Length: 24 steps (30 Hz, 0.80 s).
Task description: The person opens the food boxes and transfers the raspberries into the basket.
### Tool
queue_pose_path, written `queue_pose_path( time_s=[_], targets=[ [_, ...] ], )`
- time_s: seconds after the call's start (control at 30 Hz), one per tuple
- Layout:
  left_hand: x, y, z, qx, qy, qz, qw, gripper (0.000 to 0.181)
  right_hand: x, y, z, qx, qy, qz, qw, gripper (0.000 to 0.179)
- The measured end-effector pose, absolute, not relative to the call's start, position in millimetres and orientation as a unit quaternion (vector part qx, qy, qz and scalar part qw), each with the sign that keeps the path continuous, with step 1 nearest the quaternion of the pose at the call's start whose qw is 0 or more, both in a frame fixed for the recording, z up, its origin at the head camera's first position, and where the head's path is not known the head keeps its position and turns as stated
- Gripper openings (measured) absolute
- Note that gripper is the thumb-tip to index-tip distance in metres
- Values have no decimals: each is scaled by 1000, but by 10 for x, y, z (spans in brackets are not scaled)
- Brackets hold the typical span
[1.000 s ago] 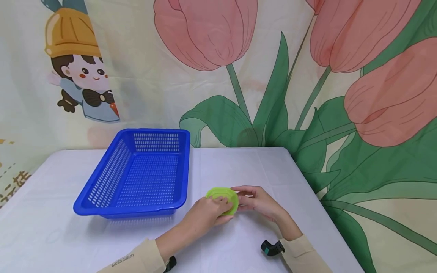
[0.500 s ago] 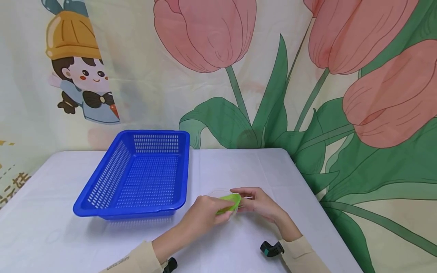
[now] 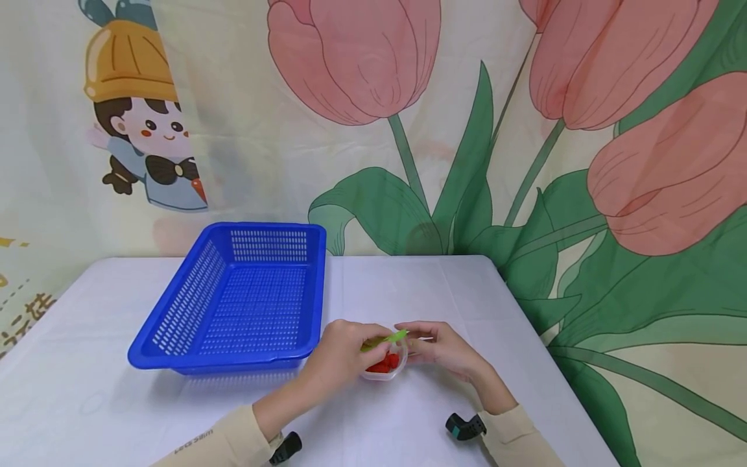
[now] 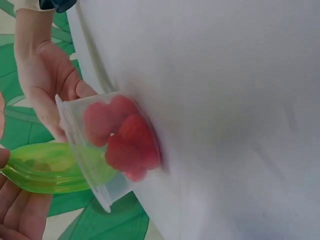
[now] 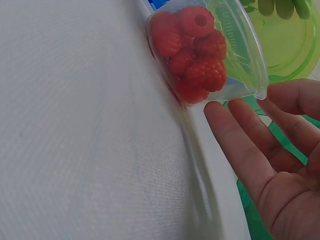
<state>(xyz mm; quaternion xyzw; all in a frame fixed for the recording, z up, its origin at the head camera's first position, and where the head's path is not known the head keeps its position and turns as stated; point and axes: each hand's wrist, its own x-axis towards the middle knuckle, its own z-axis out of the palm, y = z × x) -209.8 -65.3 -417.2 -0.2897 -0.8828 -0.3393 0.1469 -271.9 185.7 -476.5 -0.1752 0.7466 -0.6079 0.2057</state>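
My left hand (image 3: pixel 344 350) pinches a translucent green lid (image 3: pixel 398 336), which is tilted and lifted off a clear plastic tub (image 3: pixel 388 375). In the left wrist view the lid (image 4: pixel 42 170) stands beside the tub's open mouth, partly behind its wall. Inside the tub are several red raspberries (image 5: pixel 206 72). My right hand (image 3: pixel 443 350) holds the tub from the right side, thumb and fingertips against its wall and rim. The tub stands on the white-covered table. My left hand hides part of the tub in the head view.
A blue perforated plastic basket (image 3: pixel 262 305) stands to the left of the hands, with nothing inside. White cloth (image 3: pixel 467 292) covers the table. Behind it hangs a backdrop (image 3: pixel 233 149) printed with tulips and a cartoon figure.
The green lid lay flat over the tub a second ago. My left hand has tipped it up and raised it, so the red raspberries show. My right hand has stayed in place.
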Motion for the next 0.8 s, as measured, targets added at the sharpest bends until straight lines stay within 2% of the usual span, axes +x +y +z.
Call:
queue_pose_path(
  time_s=[0.2,0.57,0.8],
  targets=[
    [-2149,-676,-4053,-272,-885,-358,122,13,-2729,1851,-4777,-175,751,-603,203,41],
    [-2402,-795,-3716,-233,-876,-412,89,15,-2702,1844,-4758,-167,759,-595,202,47],
    [-2629,-853,-3470,-187,-869,-449,90,19,-2706,1857,-4770,-177,758,-593,207,46]
  ],
)
